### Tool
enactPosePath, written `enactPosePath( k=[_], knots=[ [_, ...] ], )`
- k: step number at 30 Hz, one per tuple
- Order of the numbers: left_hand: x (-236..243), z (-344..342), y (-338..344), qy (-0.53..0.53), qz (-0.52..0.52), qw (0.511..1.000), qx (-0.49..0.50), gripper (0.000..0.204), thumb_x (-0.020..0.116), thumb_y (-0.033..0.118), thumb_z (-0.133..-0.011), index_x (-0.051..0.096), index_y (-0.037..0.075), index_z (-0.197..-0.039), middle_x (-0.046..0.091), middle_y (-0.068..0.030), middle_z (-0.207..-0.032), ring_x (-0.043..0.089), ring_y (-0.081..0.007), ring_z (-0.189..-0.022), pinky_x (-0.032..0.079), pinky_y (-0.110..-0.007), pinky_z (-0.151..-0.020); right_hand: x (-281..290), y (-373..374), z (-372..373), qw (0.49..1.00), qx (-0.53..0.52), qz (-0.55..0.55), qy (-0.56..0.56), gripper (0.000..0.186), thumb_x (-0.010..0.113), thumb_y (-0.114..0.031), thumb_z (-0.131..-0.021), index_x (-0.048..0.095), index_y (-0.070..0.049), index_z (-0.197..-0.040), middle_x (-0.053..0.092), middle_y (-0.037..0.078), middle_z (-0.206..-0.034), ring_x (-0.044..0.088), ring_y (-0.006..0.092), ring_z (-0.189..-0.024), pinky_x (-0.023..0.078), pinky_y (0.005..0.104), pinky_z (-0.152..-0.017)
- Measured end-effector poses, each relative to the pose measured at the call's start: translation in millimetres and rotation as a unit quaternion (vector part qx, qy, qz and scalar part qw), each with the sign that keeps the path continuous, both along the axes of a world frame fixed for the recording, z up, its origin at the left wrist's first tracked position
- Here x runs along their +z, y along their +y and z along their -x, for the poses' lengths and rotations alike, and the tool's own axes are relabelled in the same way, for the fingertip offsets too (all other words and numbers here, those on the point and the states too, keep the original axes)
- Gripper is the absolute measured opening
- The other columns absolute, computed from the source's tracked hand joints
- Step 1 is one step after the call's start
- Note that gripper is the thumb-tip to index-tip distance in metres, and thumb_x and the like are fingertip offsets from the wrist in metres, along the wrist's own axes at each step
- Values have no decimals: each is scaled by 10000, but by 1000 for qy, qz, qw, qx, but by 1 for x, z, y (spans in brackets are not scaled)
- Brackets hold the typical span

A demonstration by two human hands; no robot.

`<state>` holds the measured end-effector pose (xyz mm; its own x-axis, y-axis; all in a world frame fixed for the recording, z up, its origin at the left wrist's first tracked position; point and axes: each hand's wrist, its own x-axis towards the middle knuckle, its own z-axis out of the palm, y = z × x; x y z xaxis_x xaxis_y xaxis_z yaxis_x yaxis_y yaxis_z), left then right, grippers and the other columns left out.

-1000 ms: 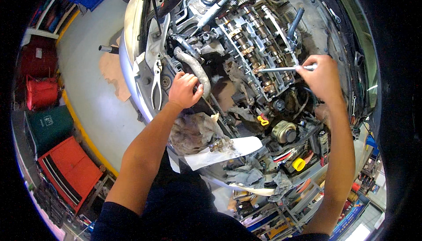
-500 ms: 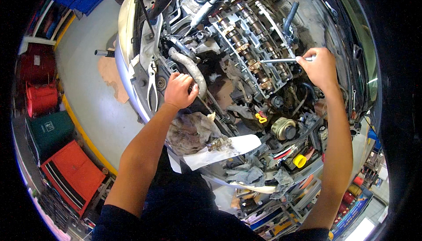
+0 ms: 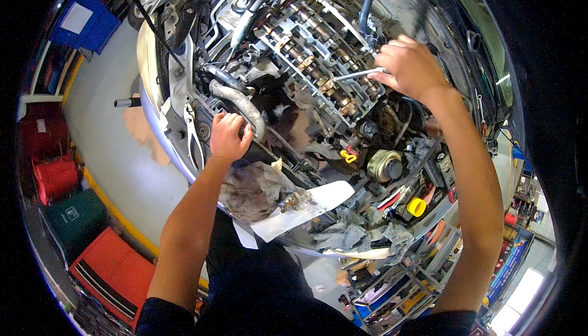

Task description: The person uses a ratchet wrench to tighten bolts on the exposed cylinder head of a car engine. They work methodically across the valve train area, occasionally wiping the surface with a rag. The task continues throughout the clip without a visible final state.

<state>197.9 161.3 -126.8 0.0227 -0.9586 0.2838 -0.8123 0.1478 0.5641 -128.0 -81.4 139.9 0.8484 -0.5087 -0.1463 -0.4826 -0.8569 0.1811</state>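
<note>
My right hand (image 3: 407, 66) is closed on the handle of a long silver tool (image 3: 358, 74), whose far end meets one of two camshafts (image 3: 312, 69) in the exposed cylinder head (image 3: 361, 97). My left hand (image 3: 229, 134) has its fingers curled down at the engine bay's front-left edge, beside a pale curved hose (image 3: 242, 106); what they grip is hidden. Silver pliers (image 3: 193, 134) lie just left of that hand. Below it are a grimy cloth (image 3: 251, 195) and a white sheet (image 3: 327, 198) with dirty small parts on it.
A thin black rod (image 3: 144, 11) rises at upper left. A yellow cap (image 3: 416, 207), rags (image 3: 343, 238) and small tools lie along the near edge. Beyond the car are blue (image 3: 82, 23), green (image 3: 73, 219) and red (image 3: 113, 281) containers. A shelved cart (image 3: 398, 290) stands at lower right.
The view has shifted, so the engine sits further left and higher. My right hand has moved upward, and the tool's handle now tilts up toward the right. My left hand stays beside the hose.
</note>
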Motion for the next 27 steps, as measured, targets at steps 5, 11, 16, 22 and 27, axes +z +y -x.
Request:
enactPosePath(
  k=[5,11,16,22,27],
  knots=[
    [0,-2,1,-12,-20,1000,5,203,686,227,-897,599,65,-813,603,-128,-806,622,-351,-845,457,-489,-958,1,11,-35,975,-218,-35,9,416,793,-433,-947,777,-21,-890,774,199,-890,771,403,-897,601,509,-843],
    [4,-1,-1,3,1,1000,-2,183,694,219,-881,617,67,-815,622,-108,-806,624,-337,-841,452,-469,-924,6,2,-35,923,-364,-123,-10,435,823,-418,-922,809,17,-927,769,291,-952,774,437,-898,610,513,-835],
    [5,-1,-1,1,-5,1000,-5,178,694,220,-875,621,66,-824,625,-109,-815,624,-336,-845,454,-468,-931,0,-6,-2,998,53,-19,-23,391,815,-413,-919,749,-38,-829,761,208,-854,762,376,-843,573,477,-898],
    [-1,-3,-1,-10,-2,1000,3,182,690,224,-877,618,65,-825,624,-117,-818,624,-344,-851,454,-475,-933,1,0,-33,957,-284,-65,20,412,835,-416,-898,781,-8,-892,778,231,-919,769,419,-867,608,513,-820],
    [-1,-2,1,-6,-3,1000,0,192,688,228,-879,609,64,-817,620,-116,-815,623,-346,-850,455,-478,-931,-2,5,-24,926,-363,-93,-55,389,875,-396,-869,828,-19,-953,783,217,-870,777,369,-827,605,460,-781]
  ],
)
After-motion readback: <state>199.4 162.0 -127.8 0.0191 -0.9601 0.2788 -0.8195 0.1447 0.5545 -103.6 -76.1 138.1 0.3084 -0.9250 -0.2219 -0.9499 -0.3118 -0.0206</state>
